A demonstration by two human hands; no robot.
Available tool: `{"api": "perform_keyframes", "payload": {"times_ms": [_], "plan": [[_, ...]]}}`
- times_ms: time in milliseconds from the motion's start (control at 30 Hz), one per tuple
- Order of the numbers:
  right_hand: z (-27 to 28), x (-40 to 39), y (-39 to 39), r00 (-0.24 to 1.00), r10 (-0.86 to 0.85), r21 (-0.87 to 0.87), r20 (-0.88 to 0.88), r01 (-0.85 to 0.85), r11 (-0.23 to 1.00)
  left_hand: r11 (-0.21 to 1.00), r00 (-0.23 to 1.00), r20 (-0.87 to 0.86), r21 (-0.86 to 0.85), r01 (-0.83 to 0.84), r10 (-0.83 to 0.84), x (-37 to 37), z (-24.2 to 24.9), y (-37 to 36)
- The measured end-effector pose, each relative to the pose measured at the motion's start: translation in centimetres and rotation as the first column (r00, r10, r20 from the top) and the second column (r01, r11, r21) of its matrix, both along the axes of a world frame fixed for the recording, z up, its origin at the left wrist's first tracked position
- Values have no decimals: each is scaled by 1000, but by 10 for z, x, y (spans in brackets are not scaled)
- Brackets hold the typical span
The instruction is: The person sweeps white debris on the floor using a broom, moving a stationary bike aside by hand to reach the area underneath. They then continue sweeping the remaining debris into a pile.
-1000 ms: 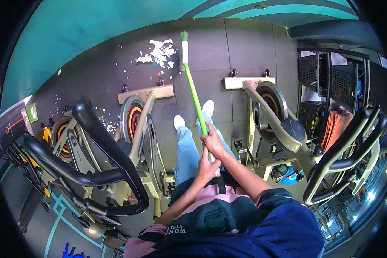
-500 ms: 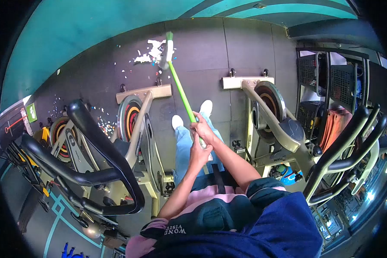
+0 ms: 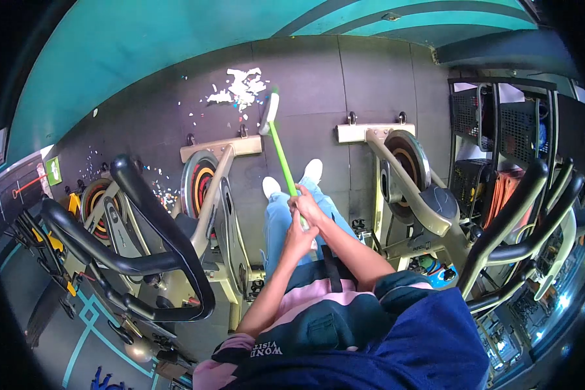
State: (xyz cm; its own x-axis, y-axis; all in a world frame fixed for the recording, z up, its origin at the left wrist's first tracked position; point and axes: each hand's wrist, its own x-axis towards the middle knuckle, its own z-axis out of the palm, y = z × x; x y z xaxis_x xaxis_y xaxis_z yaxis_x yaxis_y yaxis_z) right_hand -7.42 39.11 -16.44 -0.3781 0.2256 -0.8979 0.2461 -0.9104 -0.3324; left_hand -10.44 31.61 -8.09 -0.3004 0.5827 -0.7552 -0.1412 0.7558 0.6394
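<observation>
In the head view, grips a green-handled broom [image 3: 281, 153] with both hands together, with the right hand [image 3: 307, 206] closed around the handle on the side toward the patch of white scraps [image 3: 244, 86] and the left hand [image 3: 298, 242] closed just behind, farther from that patch. Holds the broom head just right of the patch and slightly nearer the feet, tilted, with bristles pointing away from the body; cannot tell whether touching the dark floor [image 3: 305, 71].

Looks only partly gathered, judging by the layout: massed closely at the patch, yet fringed there with small white and coloured bits. Includes more lying loose: a lone pale scrap [image 3: 95, 112] well left of the patch, near the teal wall [image 3: 143, 32], and a speckled scatter [image 3: 167, 197] left of the patch and nearer the body, beside an exercise bike [image 3: 201, 182]. Seems to leave both outlying places ungathered, well apart from the patch
</observation>
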Motion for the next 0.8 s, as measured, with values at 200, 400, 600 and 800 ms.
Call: {"api": "perform_keyframes", "payload": {"times_ms": [200,400,600,800], "plan": [[2,-42,26,984,-78,-26,-162,75,997,984,985,-145,-159,75,-98,-30,-9,21],[63,-32,27,973,209,232,94,-226,946,998,995,-74,-5,68,-69,-26,51,17],[38,-40,17,883,260,302,392,-390,870,981,867,459,-99,-168,195,-52,30,2],[-8,-94,19,942,263,218,207,-306,927,922,876,287,-117,-369,387,-87,9,17]]}}
